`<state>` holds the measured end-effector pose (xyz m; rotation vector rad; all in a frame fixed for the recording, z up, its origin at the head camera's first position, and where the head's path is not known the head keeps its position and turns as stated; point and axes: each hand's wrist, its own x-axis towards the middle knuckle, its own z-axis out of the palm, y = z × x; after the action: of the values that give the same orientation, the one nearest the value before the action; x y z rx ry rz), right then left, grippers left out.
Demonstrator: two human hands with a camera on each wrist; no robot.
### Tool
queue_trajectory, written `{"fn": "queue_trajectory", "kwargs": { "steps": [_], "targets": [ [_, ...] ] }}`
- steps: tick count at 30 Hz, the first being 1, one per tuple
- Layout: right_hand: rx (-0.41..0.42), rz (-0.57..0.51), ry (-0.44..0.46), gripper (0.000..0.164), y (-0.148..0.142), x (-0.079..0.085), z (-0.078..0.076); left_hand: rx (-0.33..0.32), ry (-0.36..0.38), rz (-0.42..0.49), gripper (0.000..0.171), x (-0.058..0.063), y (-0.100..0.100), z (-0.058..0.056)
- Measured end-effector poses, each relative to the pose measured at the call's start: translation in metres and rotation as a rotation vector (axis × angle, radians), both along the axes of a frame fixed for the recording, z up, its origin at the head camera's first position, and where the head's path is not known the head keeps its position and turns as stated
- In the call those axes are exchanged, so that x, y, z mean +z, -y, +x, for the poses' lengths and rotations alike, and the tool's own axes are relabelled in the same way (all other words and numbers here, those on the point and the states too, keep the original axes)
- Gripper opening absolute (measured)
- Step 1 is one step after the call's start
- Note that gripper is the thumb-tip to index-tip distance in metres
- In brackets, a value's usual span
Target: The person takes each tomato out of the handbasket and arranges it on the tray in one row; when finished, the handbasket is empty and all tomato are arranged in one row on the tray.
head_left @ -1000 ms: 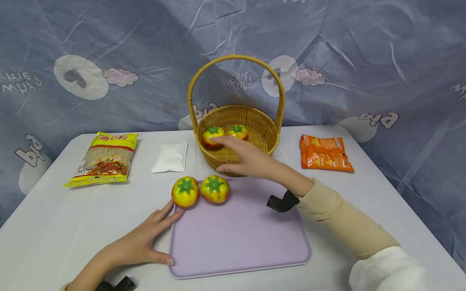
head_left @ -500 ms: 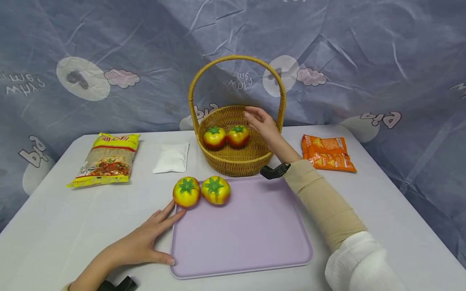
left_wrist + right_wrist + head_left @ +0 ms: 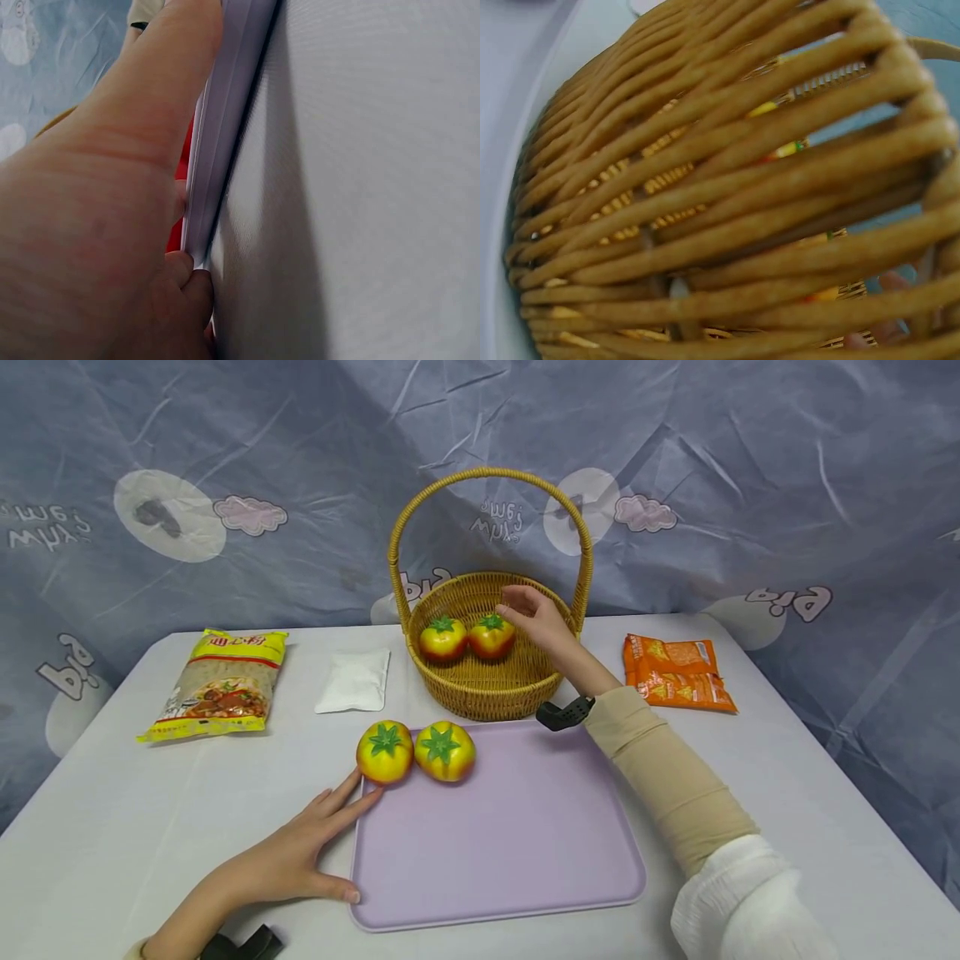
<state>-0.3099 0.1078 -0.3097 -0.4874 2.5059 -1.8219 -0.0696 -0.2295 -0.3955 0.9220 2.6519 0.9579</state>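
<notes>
Since a second ago, the right hand [image 3: 542,620] has moved from over the front of the basket [image 3: 487,702] to its right side. Its fingers are loosely curved and appear to grip nothing, close beside the right basket fruit [image 3: 492,639]; whether they touch it I cannot tell. The left hand [image 3: 300,852] has stayed put, fingers spread and nearly straight, gripping nothing, with thumb and fingertips at the left edge of the lilac tray [image 3: 502,843].

Just beside those fingertips, the left tray fruit [image 3: 384,753] sits at the tray's far left corner, with the right tray fruit [image 3: 446,752] next to it. Inside the basket, behind the tray, the left basket fruit [image 3: 442,642] stands beside its neighbour.

Farther out on the white counter [image 3: 120,827] lie a white packet [image 3: 352,681] and a yellow food bag [image 3: 225,685] to the left, and orange snack packaging [image 3: 678,672] to the right. A grey-blue printed cloth [image 3: 300,427] hangs behind.
</notes>
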Motion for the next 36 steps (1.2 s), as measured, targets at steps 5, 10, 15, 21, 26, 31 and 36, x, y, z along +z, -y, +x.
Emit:
{"fn": "queue_trajectory", "kwargs": {
  "steps": [5,10,15,21,26,31,36],
  "targets": [
    [0.014,0.195,-0.023,0.051,0.002,-0.001,-0.003,0.004,0.009,-0.001,0.1,0.001,0.0,0.0],
    [0.011,0.402,-0.053,0.05,0.005,-0.004,-0.007,0.003,0.014,0.003,0.1,0.001,-0.001,0.0],
    [0.076,0.534,-0.086,0.054,0.008,-0.009,-0.01,0.007,0.014,-0.001,0.1,0.001,-0.002,-0.001],
    [0.164,0.619,-0.142,0.064,0.013,-0.014,-0.012,0.01,0.012,-0.007,0.1,0.001,-0.001,0.0],
    [0.153,0.654,-0.137,0.06,0.017,-0.012,-0.014,0.014,0.007,-0.009,0.099,0.002,0.001,0.0],
    [0.14,0.635,-0.142,0.059,0.018,-0.01,-0.015,0.012,-0.002,0.002,0.099,0.002,0.001,0.0],
    [0.091,0.548,-0.17,0.059,0.014,-0.004,-0.008,0.004,0.005,-0.005,0.099,0.0,0.001,0.0]
  ]
}}
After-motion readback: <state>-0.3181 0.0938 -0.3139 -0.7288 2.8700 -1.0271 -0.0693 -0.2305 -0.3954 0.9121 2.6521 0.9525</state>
